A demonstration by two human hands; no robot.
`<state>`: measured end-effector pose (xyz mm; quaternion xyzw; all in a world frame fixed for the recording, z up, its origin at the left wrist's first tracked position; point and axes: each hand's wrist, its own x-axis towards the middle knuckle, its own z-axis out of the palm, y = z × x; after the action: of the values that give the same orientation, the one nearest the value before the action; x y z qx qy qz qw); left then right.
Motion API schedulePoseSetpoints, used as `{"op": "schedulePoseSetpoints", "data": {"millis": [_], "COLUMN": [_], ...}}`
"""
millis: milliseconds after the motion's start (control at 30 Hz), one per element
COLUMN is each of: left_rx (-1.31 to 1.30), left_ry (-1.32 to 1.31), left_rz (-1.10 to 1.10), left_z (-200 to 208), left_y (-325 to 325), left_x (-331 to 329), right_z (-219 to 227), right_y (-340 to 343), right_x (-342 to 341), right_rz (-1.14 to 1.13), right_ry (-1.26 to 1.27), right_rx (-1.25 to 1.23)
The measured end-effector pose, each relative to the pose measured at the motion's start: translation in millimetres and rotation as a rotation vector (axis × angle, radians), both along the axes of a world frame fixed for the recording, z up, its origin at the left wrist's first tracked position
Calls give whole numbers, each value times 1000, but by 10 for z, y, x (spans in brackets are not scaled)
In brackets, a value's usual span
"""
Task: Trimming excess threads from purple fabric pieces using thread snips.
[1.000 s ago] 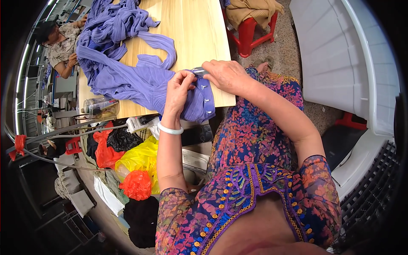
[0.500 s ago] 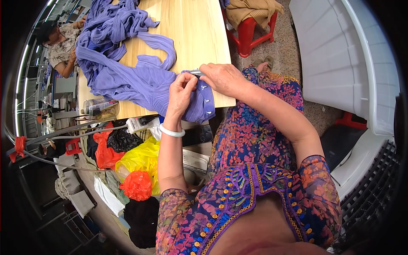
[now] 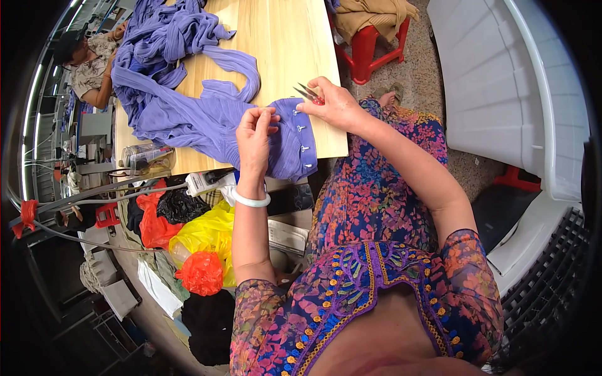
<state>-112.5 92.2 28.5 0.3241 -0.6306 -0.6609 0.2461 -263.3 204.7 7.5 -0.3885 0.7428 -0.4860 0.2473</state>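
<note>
- Presently, largest item: light wooden plank table (image 3: 295,44), running from the top of the view down to the person's lap.
- White moulded plastic tub (image 3: 501,81) stands well apart at the right, on the speckled floor.
- Lilac ribbed knit garment (image 3: 188,116) lies spread over the table's left half; more of the same fabric is heaped near the far end. Its near edge, a band carrying small metal hook fasteners, hangs just over the table's front rim.
- Red plastic stool (image 3: 370,47) with tan cloth on top sits beyond the table's right edge.
- Yellow, red and black plastic bags (image 3: 200,232) are bunched under the table's left corner.
- Left hand (image 3: 254,135) rests on the fastener band, fingers curled narrow, pinching the fabric at its upper edge.
- Right hand (image 3: 335,106) lies at the band's right corner, fingers closed around small metal thread snips with a red grip (image 3: 308,94), blades pointing away toward the table.
- White bangle (image 3: 251,200) circles the left wrist.
</note>
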Motion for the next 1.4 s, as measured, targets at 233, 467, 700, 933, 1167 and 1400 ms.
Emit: {"op": "schedulePoseSetpoints", "data": {"millis": [233,467,700,933,1167,1400], "left_rx": [-276,-752,-534,-1146,-539,368], "left_ry": [-53,-293,-233,-212,71,521], "left_rz": [55,10,51,-118,65,56], "left_z": [-64,22,-59,225,38,17], "left_y": [-13,40,174,59,121,-17], "left_x": [-100,-75,-42,-41,245,422], "right_z": [-76,-121,21,92,90,-3], "right_y": [-191,-153,-73,-50,109,-18], "right_x": [100,-3,-20,176,218,352], "right_rz": [25,48,185,263,259,317], "right_ry": [-39,-483,-1066,-489,-604,-597], "right_rx": [36,-183,-185,-359,-271,-186]}}
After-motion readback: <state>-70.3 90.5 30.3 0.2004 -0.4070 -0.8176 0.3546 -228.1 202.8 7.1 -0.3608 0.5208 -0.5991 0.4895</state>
